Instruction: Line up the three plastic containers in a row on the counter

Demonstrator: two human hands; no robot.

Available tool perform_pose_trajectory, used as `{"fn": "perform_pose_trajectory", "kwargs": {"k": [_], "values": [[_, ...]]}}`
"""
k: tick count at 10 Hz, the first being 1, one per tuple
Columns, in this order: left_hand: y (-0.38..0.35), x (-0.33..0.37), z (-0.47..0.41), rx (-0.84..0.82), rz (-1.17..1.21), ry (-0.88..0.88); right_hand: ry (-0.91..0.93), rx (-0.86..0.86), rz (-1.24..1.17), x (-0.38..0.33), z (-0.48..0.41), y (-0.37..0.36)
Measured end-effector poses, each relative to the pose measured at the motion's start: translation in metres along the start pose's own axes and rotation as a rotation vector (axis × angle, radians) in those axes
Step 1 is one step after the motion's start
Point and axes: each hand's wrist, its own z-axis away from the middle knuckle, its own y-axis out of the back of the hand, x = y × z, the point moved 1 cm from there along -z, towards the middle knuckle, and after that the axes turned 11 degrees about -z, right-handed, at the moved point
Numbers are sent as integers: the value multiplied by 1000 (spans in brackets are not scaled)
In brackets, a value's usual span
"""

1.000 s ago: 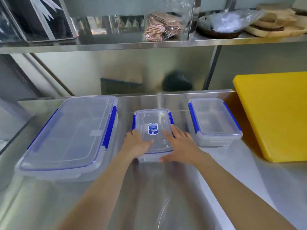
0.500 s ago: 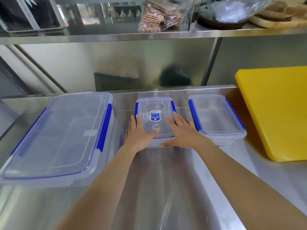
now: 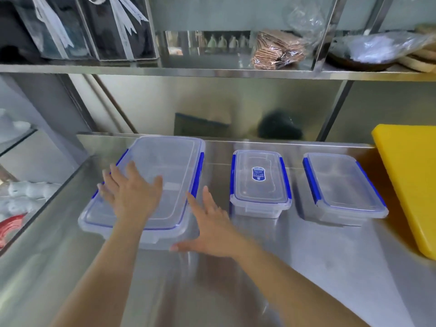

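Three clear plastic containers with blue clips stand on the steel counter [image 3: 306, 267]. The large container [image 3: 165, 166] is at the left, the small container [image 3: 258, 182] with a blue label in the middle, the medium container [image 3: 342, 185] at the right. My left hand [image 3: 132, 192] lies flat on the large container's lid, fingers spread. My right hand [image 3: 210, 227] is open at that container's near right corner, thumb by its front edge. Neither hand grips anything.
A thick yellow cutting board [image 3: 410, 185] lies at the right, close to the medium container. A steel shelf [image 3: 212, 72] above holds dark boxes, wrapped packets and a covered bowl. The counter's left edge [image 3: 35, 227] drops off beside the large container.
Both hands left the small middle container and moved left to the large one. The view swung left. The small container now stands farther back, about level with the others.
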Motion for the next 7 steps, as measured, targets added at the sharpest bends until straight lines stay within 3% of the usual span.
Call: {"fn": "perform_pose_trajectory", "kwargs": {"k": [1,2,4,7], "values": [[-7,-34,-5,-171,-103,129,-46,37,-31,-12,-13,-23],[-11,-35,-10,-226,-170,78,-53,94,33,-15,-24,-25],[-19,-31,-5,-178,-249,42,-30,82,157,-9,-30,-23],[-3,-28,-6,-250,-250,0,-69,27,104,-22,-20,-3]]}}
